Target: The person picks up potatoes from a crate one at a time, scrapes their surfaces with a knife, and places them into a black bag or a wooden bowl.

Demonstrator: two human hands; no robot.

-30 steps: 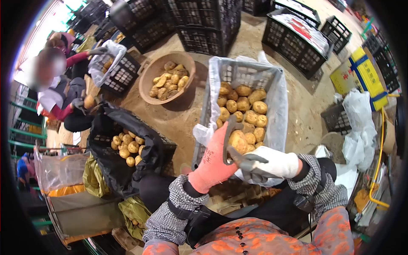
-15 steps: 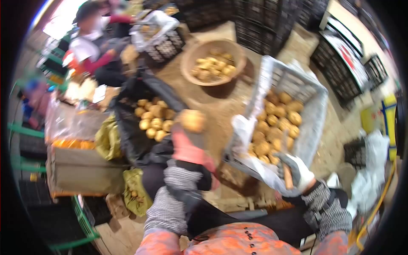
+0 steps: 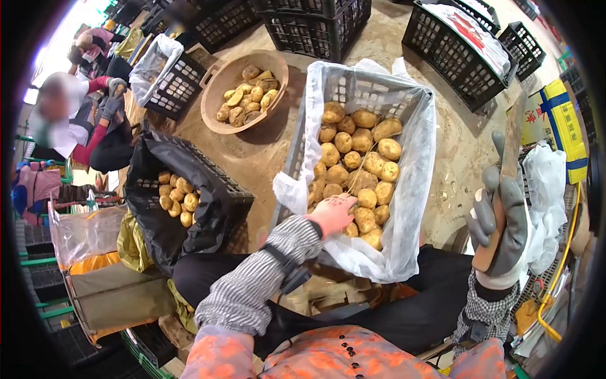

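Note:
My left hand (image 3: 332, 215), in a pink glove, reaches over the near left side of a white-lined crate (image 3: 424, 158) and rests against the potatoes (image 3: 363, 140) inside. Its fingers bend down among them, their tips mostly hidden, so I cannot tell whether they grip one. To the right of that crate, my right hand (image 3: 508, 234), in a grey and white glove, is closed around the wooden handle of a knife (image 3: 512, 142). The broad blade points upward, away from me.
To the left, a black-lined crate (image 3: 218, 218) holds more potatoes. Behind it stands a brown basin (image 3: 282, 76) with potato pieces. Another person (image 3: 76, 120) sits at the upper left beside a lined crate (image 3: 175, 85). Black crates (image 3: 315, 35) stand at the back; a yellow hose (image 3: 574, 252) lies at right.
My left hand has left the black-lined crate, without the potato it held, and moved right into the white-lined crate. My right hand, with the knife, has moved right and turned the blade upward.

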